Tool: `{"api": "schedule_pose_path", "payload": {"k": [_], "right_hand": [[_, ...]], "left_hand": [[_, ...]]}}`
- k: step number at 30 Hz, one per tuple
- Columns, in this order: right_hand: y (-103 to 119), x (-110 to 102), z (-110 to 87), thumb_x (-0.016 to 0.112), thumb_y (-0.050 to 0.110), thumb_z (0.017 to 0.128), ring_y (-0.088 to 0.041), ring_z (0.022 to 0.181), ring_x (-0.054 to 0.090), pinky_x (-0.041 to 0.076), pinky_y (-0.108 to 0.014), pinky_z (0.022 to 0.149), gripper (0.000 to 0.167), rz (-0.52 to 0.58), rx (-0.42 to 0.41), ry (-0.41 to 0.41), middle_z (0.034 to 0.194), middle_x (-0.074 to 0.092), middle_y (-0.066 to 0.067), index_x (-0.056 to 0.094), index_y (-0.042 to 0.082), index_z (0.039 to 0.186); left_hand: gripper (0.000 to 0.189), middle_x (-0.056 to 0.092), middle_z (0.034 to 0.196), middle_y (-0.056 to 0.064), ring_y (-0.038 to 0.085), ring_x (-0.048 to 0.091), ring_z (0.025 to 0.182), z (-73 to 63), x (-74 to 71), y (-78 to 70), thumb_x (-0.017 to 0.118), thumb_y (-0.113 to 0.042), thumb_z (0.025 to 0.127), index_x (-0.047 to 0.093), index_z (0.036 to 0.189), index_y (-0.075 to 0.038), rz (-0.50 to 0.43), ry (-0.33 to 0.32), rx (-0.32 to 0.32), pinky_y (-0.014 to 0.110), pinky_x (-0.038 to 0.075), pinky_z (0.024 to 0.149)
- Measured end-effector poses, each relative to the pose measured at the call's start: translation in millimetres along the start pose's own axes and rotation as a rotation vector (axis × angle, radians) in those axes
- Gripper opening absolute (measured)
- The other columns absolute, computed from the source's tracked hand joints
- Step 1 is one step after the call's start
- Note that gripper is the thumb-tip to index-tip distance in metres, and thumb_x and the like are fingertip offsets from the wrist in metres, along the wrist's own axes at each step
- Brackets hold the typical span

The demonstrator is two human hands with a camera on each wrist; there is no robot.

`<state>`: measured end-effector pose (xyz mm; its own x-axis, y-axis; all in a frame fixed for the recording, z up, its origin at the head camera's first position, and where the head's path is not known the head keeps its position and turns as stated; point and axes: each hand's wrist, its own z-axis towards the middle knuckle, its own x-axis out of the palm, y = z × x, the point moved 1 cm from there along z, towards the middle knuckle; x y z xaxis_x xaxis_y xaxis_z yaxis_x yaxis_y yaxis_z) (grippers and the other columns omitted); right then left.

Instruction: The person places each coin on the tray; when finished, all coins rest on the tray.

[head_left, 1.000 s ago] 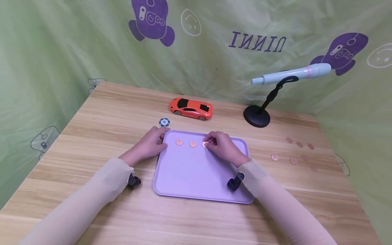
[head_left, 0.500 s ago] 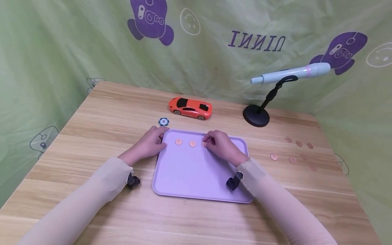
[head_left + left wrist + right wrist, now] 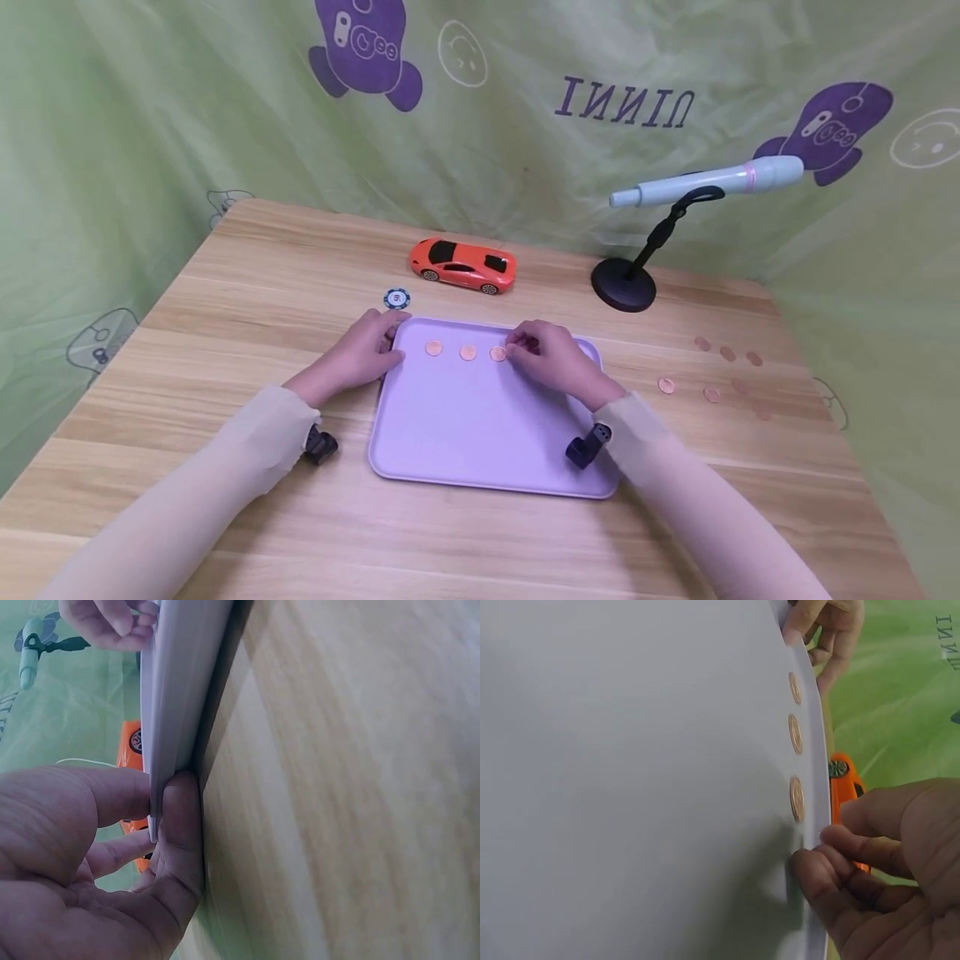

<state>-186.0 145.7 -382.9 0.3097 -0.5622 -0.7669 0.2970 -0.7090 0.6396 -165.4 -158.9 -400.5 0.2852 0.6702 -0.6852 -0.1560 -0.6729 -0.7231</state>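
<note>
The head view's bottom edge cuts off both sleeves (image 3: 202, 475); the print on the poker chip (image 3: 397, 299) and detail on the coins (image 3: 468, 353) are too small to read; in the left wrist view, tray (image 3: 180, 682) and left hand (image 3: 67, 900) partly hide the orange car (image 3: 130, 750)

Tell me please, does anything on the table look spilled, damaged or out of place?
Nothing looks spilled or damaged. The only mild oddity is the blue-and-white chip beyond the far left corner of the tray: it lies alone and differs in colour from the copper-coloured coins.
</note>
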Motion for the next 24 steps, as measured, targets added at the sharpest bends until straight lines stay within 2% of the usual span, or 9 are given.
{"api": "schedule_pose_path", "payload": {"k": [4, 7, 11, 15, 19, 21, 24], "right_hand": [[-12, -14, -12.9, 0.068, 0.01, 0.1, -0.025, 0.099, 0.069, 0.06, -0.044, 0.094, 0.019, 0.024, -0.014, -0.041, 0.108, 0.075, -0.014, 0.074, 0.001, 0.115], [-26, -27, -24.8, 0.068, 0.007, 0.1, -0.026, 0.099, 0.07, 0.061, -0.043, 0.091, 0.018, 0.023, -0.025, -0.089, 0.108, 0.076, -0.016, 0.074, 0.0, 0.115], [-48, -44, -42.7, 0.068, 0.002, 0.098, -0.022, 0.09, 0.068, 0.06, -0.029, 0.083, 0.014, -0.013, -0.045, -0.175, 0.1, 0.076, -0.016, 0.074, -0.001, 0.11], [-67, -60, -61.2, 0.069, 0.001, 0.097, -0.007, 0.084, 0.063, 0.055, -0.014, 0.077, 0.012, -0.062, -0.036, -0.263, 0.096, 0.075, -0.016, 0.074, -0.002, 0.107], [-85, -73, -79.0, 0.071, -0.002, 0.094, 0.004, 0.082, 0.057, 0.051, -0.008, 0.074, 0.013, -0.082, -0.023, -0.316, 0.095, 0.073, -0.019, 0.072, -0.005, 0.107], [-93, -78, -86.1, 0.071, -0.002, 0.094, 0.0, 0.084, 0.058, 0.052, -0.01, 0.074, 0.015, -0.085, -0.002, -0.319, 0.097, 0.072, -0.022, 0.071, -0.008, 0.108], [-103, -84, -94.6, 0.072, -0.002, 0.094, -0.018, 0.088, 0.066, 0.06, -0.027, 0.08, 0.021, -0.108, 0.042, -0.3, 0.101, 0.07, -0.027, 0.068, -0.012, 0.111]], "left_hand": [[0.057, 0.054, 0.115, 0.027, 0.025, 0.055, 0.09, -0.9, -0.7, -0.2, 0.064, 0.001, 0.095, 0.047, 0.149, 0.009, 0.0, 0.004, -0.014, 0.029, 0.051, 0.075], [0.057, 0.053, 0.118, 0.027, 0.025, 0.056, 0.09, -0.6, -0.6, -1.3, 0.063, 0.0, 0.096, 0.046, 0.15, 0.007, -0.008, 0.014, -0.038, 0.03, 0.052, 0.075], [0.058, 0.052, 0.12, 0.026, 0.025, 0.055, 0.091, 0.6, -0.7, -2.0, 0.062, -0.001, 0.098, 0.045, 0.152, 0.005, -0.009, 0.024, -0.053, 0.03, 0.052, 0.076], [0.058, 0.053, 0.118, 0.026, 0.025, 0.054, 0.09, 2.3, -1.5, -3.4, 0.063, -0.001, 0.097, 0.045, 0.152, 0.006, 0.002, 0.015, -0.035, 0.029, 0.051, 0.075], [0.057, 0.053, 0.118, 0.025, 0.025, 0.054, 0.089, 2.1, -1.4, -4.2, 0.063, -0.001, 0.097, 0.046, 0.151, 0.006, 0.008, 0.016, -0.038, 0.029, 0.05, 0.074], [0.058, 0.053, 0.119, 0.025, 0.025, 0.054, 0.09, 1.2, -1.0, -4.4, 0.062, -0.002, 0.098, 0.045, 0.152, 0.005, 0.006, 0.019, -0.048, 0.029, 0.05, 0.074], [0.059, 0.052, 0.121, 0.025, 0.024, 0.055, 0.091, -0.5, -0.6, -4.6, 0.062, -0.002, 0.099, 0.044, 0.154, 0.004, 0.003, 0.024, -0.076, 0.03, 0.051, 0.076]]}}
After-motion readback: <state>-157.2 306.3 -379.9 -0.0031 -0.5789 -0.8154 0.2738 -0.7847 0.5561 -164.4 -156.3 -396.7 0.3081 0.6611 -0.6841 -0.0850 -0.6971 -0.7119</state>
